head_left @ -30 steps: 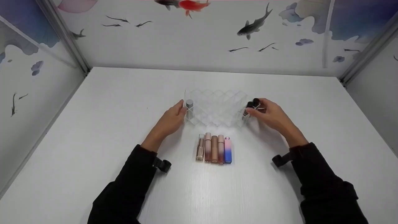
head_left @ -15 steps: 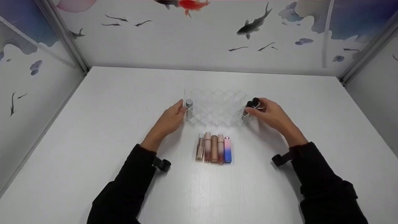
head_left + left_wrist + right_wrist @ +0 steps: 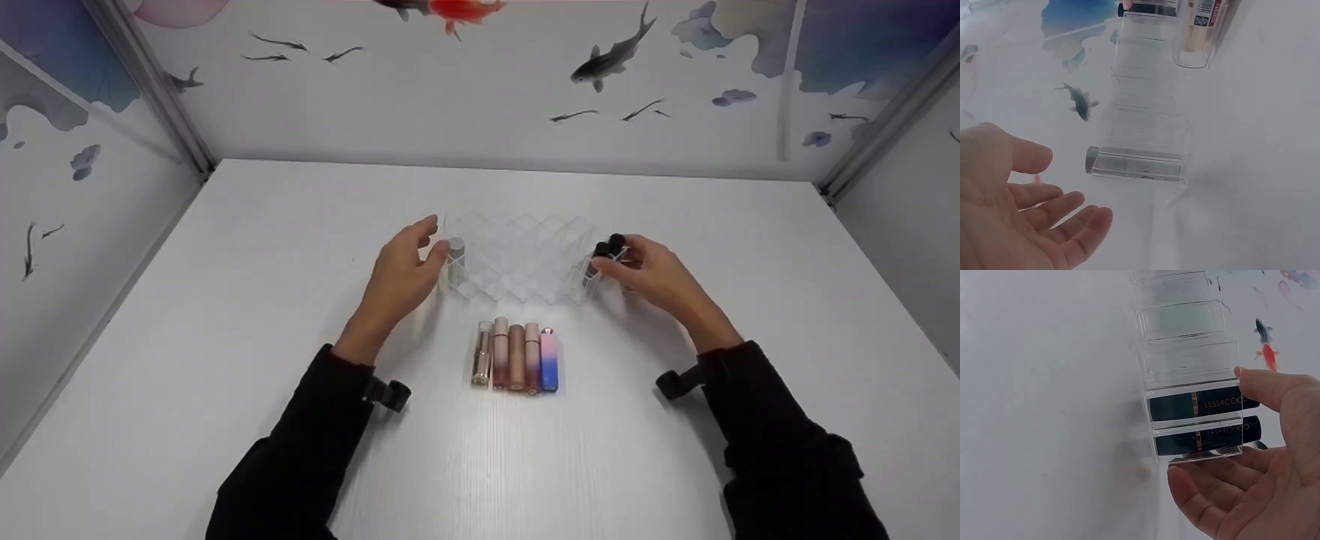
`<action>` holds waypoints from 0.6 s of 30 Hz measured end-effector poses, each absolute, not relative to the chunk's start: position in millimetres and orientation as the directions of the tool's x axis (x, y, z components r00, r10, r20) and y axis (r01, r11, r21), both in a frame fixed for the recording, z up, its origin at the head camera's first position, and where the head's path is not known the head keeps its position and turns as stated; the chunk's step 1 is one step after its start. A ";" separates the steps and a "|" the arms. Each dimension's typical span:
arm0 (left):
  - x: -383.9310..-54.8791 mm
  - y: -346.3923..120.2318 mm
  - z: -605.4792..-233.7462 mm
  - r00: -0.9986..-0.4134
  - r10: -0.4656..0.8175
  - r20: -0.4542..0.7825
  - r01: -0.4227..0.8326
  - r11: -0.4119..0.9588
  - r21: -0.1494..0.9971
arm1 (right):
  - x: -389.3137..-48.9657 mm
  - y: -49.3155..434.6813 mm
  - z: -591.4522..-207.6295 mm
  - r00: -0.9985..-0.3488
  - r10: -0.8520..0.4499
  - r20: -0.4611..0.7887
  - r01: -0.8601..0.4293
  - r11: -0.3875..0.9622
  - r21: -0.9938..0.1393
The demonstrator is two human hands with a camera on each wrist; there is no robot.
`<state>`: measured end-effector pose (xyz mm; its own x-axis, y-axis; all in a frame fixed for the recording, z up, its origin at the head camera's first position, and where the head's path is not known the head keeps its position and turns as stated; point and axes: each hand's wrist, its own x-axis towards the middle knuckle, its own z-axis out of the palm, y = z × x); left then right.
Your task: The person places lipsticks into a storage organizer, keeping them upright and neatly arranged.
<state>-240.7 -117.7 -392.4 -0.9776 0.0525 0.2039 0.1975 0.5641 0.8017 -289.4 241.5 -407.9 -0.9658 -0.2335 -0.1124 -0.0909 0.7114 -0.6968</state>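
Note:
A clear lattice-sided lipstick organizer stands on the white table. My right hand grips its right end, thumb on the upper edge and fingers at the outer side in the right wrist view. Two black lipstick tubes with gold bands sit in the end compartments there. A grey-capped tube stands in the leftmost compartment. Just left of that end is my left hand, fingers loosely extended and holding nothing; the left wrist view shows a gap between it and the organizer.
In front of the organizer several lip gloss tubes lie side by side: a clear-capped one, pink-capped ones, a brown one and a pink-blue one. Panels with painted fish border the white table.
My left hand has let go of the organizer's left end, its fingers spreading and moving slightly up and left. My right hand keeps its grip, and the organizer stays in place.

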 end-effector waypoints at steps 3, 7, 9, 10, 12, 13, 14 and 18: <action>-237.7 -116.0 -387.1 -0.950 0.052 0.307 0.281 0.571 0.771 | -290.0 241.0 -407.8 -0.965 -0.236 -0.113 -0.089 0.705 -0.704; -233.4 -113.0 -382.0 -0.931 0.141 0.337 0.356 0.555 0.751 | -289.7 241.3 -407.7 -0.964 -0.232 -0.127 -0.074 0.696 -0.714; -231.6 -111.7 -381.3 -0.932 0.218 0.290 0.363 0.559 0.746 | -289.6 241.3 -407.5 -0.964 -0.231 -0.133 -0.069 0.697 -0.714; -230.5 -111.0 -381.1 -0.932 0.256 0.256 0.359 0.563 0.744 | -289.6 241.3 -407.4 -0.963 -0.230 -0.137 -0.066 0.699 -0.713; -229.2 -109.4 -382.2 -0.931 0.320 0.177 0.343 0.593 0.728 | -289.7 241.1 -407.0 -0.963 -0.228 -0.144 -0.062 0.706 -0.705; -228.7 -108.4 -383.3 -0.929 0.345 0.137 0.333 0.612 0.718 | -289.8 241.1 -406.8 -0.963 -0.227 -0.147 -0.061 0.711 -0.701; -228.3 -107.3 -384.6 -0.927 0.361 0.101 0.323 0.633 0.704 | -289.7 240.8 -406.4 -0.962 -0.227 -0.150 -0.060 0.716 -0.696; -226.4 -101.9 -390.1 -0.923 0.386 0.019 0.306 0.701 0.644 | -290.4 241.0 -405.6 -0.962 -0.229 -0.151 -0.066 0.727 -0.683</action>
